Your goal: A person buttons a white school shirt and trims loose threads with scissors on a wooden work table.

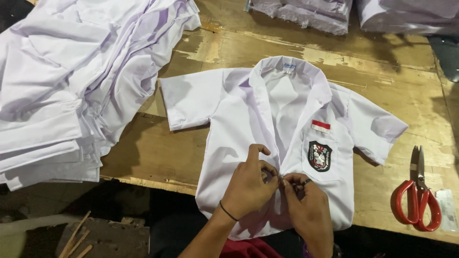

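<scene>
Worn plywood bench [229, 52]: left hand [248, 184] and right hand [308, 205] pinch white school shirt [239, 119] placket closed; best keep edges aligned, fabric flat.

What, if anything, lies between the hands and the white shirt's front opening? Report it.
Nothing visible does. The left hand and right hand already pinch the front edges of the white shirt where they meet. The red scissors lie off to the right on the wooden table, apart from both hands.
</scene>
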